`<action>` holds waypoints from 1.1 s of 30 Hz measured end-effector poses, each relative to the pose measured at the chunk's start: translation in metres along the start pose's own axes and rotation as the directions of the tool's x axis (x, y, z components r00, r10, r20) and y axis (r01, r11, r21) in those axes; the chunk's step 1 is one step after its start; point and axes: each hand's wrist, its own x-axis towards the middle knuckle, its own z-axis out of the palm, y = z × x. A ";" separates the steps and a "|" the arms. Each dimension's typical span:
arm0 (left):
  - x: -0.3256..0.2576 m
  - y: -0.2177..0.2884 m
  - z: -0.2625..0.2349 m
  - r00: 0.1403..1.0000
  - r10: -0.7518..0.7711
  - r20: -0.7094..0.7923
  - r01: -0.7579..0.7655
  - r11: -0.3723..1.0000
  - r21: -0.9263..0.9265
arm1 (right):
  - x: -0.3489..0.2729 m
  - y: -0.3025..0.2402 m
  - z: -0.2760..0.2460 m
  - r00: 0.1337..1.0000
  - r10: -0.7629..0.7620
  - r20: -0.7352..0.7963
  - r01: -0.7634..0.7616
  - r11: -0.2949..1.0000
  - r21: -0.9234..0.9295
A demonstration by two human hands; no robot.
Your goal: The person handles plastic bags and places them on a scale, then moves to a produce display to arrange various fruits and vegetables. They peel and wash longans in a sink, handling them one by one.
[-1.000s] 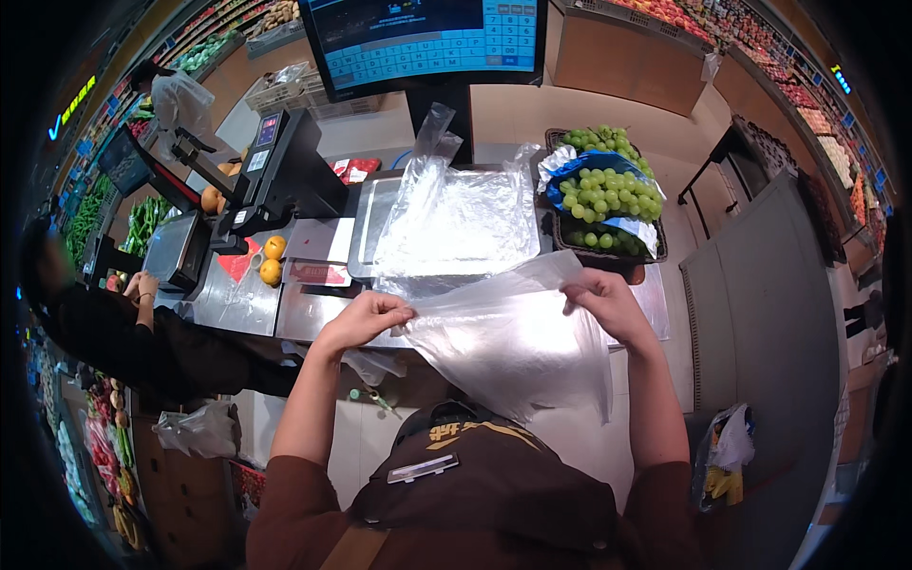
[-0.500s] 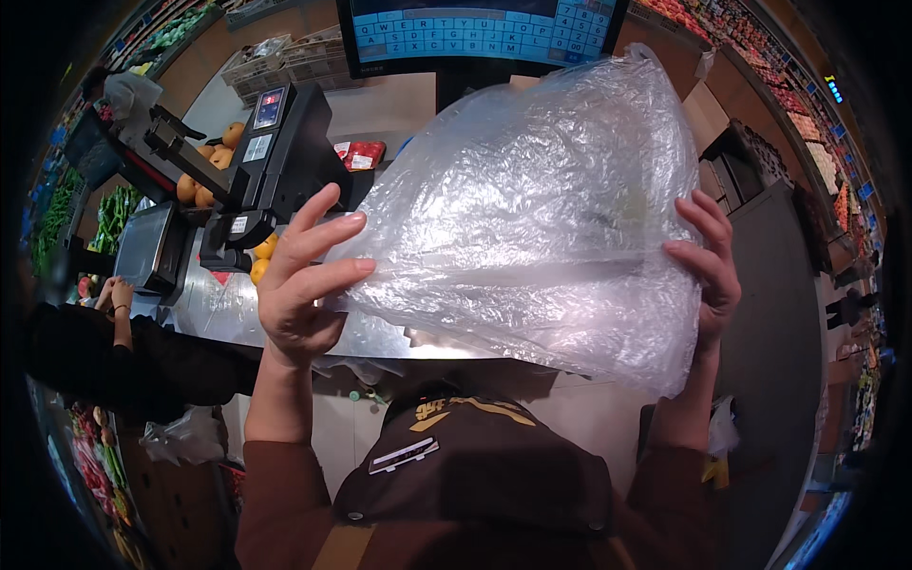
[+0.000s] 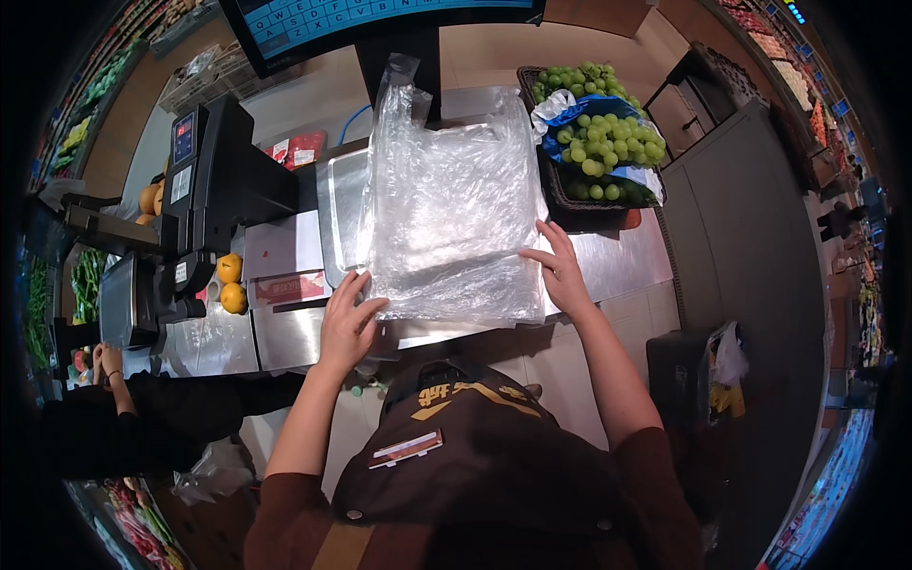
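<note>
A clear plastic carrier bag [image 3: 456, 190] lies spread out on the steel counter, covering part of a metal scale plate [image 3: 340, 199]. Its two handles point away from me, and its near edge reaches the counter's front. My left hand [image 3: 348, 321] rests at the bag's near left corner, thumb and fingers apart. On the opposite side, my right hand [image 3: 564, 277] has its thumb over the bag's right edge and its fingers spread beside it. Neither hand is closed round the plastic.
Green grapes [image 3: 608, 142] sit in a dark basket [image 3: 568, 201] at the right. A touch screen [image 3: 380, 24] stands behind the bag. Leftward are a black weighing machine [image 3: 223, 161], orange fruits [image 3: 231, 283] and red packages [image 3: 296, 149]. Another person's hand [image 3: 109, 361] is far left.
The bag, held up between both hands before, now lies lower and flat on the counter. My hands have come down with it and loosened. The grapes have come into view.
</note>
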 end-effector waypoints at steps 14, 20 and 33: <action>-0.013 -0.003 0.049 0.547 -0.824 0.147 0.534 0.209 -0.819 | -0.055 -0.009 0.056 0.702 0.700 0.131 -0.536 0.399 0.744; -0.009 0.017 0.046 0.506 -0.810 0.297 0.523 0.014 -0.852 | -0.048 -0.040 0.031 0.554 0.710 0.434 -0.723 0.153 0.674; 0.011 0.020 0.051 0.557 -0.804 0.206 0.315 -0.025 -0.949 | 0.019 -0.033 0.006 0.740 0.639 0.210 -0.466 0.262 0.845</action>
